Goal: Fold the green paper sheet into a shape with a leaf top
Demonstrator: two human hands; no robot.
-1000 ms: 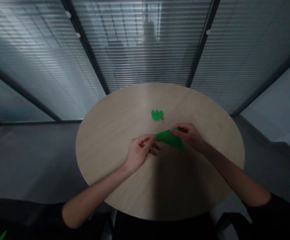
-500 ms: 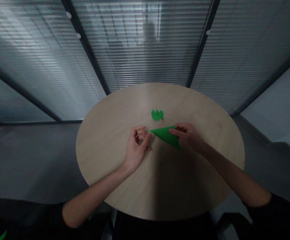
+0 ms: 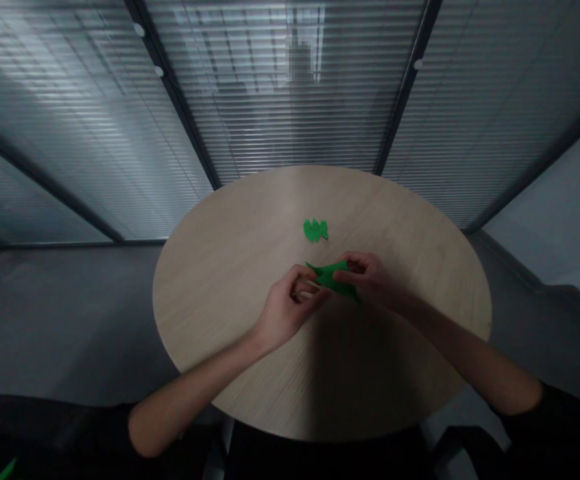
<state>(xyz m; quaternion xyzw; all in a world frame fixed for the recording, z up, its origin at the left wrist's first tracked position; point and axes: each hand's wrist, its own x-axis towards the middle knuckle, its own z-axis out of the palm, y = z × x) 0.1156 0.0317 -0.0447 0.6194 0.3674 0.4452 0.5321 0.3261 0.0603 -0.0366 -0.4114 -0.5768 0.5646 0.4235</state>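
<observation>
A folded sheet of green paper (image 3: 333,277) is between my two hands, just above the table. My right hand (image 3: 367,279) grips its right part, thumb on top and fingers behind. At its left part, my left hand (image 3: 295,293) pinches the paper with thumb and fingers, and that end looks bent. Part of the sheet is hidden behind my fingers. Beyond the hands, a small green paper piece with pointed edges (image 3: 315,230) lies on the table.
The round wooden table (image 3: 220,267) has a dark shadow across its near right side. Glass panels with horizontal blinds (image 3: 290,127) stand right behind its far edge. Grey floor (image 3: 70,320) shows on both sides.
My left hand has moved right and taken hold of the green paper's left part. The pointed left end, straight before, is now bent. My right hand keeps its grip.
</observation>
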